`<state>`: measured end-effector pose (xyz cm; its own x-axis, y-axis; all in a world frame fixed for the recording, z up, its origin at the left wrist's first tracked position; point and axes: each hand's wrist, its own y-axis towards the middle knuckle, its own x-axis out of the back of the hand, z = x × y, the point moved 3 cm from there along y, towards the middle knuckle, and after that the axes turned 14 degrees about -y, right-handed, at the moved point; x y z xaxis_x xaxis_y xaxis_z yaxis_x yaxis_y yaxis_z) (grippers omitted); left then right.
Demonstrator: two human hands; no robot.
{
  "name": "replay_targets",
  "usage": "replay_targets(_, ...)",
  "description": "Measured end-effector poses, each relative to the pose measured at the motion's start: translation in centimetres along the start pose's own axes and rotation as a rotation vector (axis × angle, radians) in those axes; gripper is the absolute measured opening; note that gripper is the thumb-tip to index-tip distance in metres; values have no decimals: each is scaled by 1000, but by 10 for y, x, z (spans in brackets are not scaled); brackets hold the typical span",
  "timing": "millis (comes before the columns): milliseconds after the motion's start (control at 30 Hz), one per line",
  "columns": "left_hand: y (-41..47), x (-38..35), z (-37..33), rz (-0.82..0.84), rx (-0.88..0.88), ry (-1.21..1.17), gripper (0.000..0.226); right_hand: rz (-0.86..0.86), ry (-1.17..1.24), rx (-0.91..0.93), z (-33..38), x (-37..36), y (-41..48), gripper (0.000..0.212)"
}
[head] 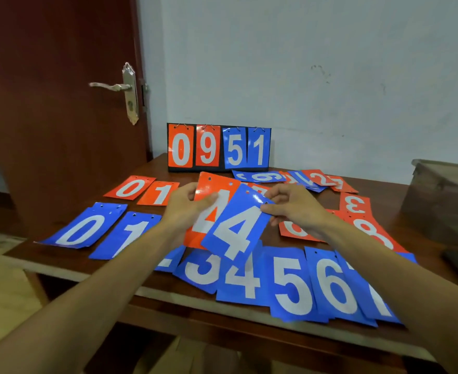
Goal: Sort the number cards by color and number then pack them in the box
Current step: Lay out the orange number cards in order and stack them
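The cards look like thin, glossy laminated sheets: light, a little bendy, and probably slick against each other, so a stack could slide apart if tilted. Each has two punched holes along the top edge. A pinch on a side edge, thumb on the face and fingers behind, looks like the sure way to take one, since flat on the wood they give little to catch.

The left hand [187, 209] pinches the red 4 card [214, 186] by its left edge, with the thumb lying across the face. The right hand [290, 209] pinches the blue 4 card [236, 228] at its upper right edge, near the holes, with the fingers curled close. The blue card overlaps the front of the red one, and both are held up between the hands, above the table [157, 164].

Below the hands, nearer the person, runs the blue row [290, 282], from 0 up to 7. Beyond the left hand lie the red 0 [130, 188] and red 1 [159, 194]. Beyond the right hand sits a loose unsorted heap [303, 179], and further out to that side is the box [444, 201].
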<state>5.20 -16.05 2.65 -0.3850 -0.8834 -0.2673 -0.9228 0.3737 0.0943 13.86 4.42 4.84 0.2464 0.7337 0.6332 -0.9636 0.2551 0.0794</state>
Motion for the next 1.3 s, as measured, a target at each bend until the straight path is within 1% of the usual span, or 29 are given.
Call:
replay_targets(67,3,14,-7,-61,1,12,18,104,31,-23,-4,-2,-2,12)
replay_targets(133,8,24,-10,-117,0,29,19,198,-14,-25,-7,-7,-5,11)
replay_targets(233,11,27,-11,-149,18,60,22,247,-126,-25,-12,-20,-6,13)
replay_targets(267,12,26,-10,-143,24,63,22,251,-202,-10,-12,-25,-6,13)
replay_targets(367,13,19,-10,-109,38,70,21,215,-649,112,-12,-35,-2,18)
replay_targets(400,14,17,-10,-101,45,74,22,195,-742,140,-12,-36,-2,20)
replay_targets(467,15,12,-10,-83,48,78,25,173,-789,152,-11,-37,-2,22)
replay_targets(600,18,2,-7,-6,25,117,18,143,-828,151,-14,-36,-1,28)
replay_targets(667,19,-4,-4,22,26,131,17,87,-821,150,-13,-32,4,23)
replay_targets(733,21,-9,-1,35,36,151,19,-70,-683,152,-7,-23,13,9)
replay_targets(767,22,-12,1,44,40,159,20,-156,-568,136,-3,-18,18,7)
replay_targets(800,23,-15,2,52,42,164,21,-213,-427,103,0,-13,24,12)
replay_targets(833,25,-18,4,59,43,165,21,-231,-276,65,3,-10,30,18)
replay_targets(867,28,-22,6,66,42,165,22,-224,-163,38,4,-9,37,23)
replay_targets(900,30,-26,7,74,42,163,23,-202,-113,31,6,-8,43,26)
replay_targets(967,37,-34,11,86,50,154,24,-148,-174,60,8,-7,55,25)
replay_targets(1033,44,-42,15,87,74,135,25,-130,-265,83,3,-2,66,23)
replay_targets(1200,61,-49,25,124,155,115,34,-166,-290,5,-25,10,91,29)
replay_targets(1300,73,-45,31,104,132,294,38,-147,-364,-28,-39,9,106,34)
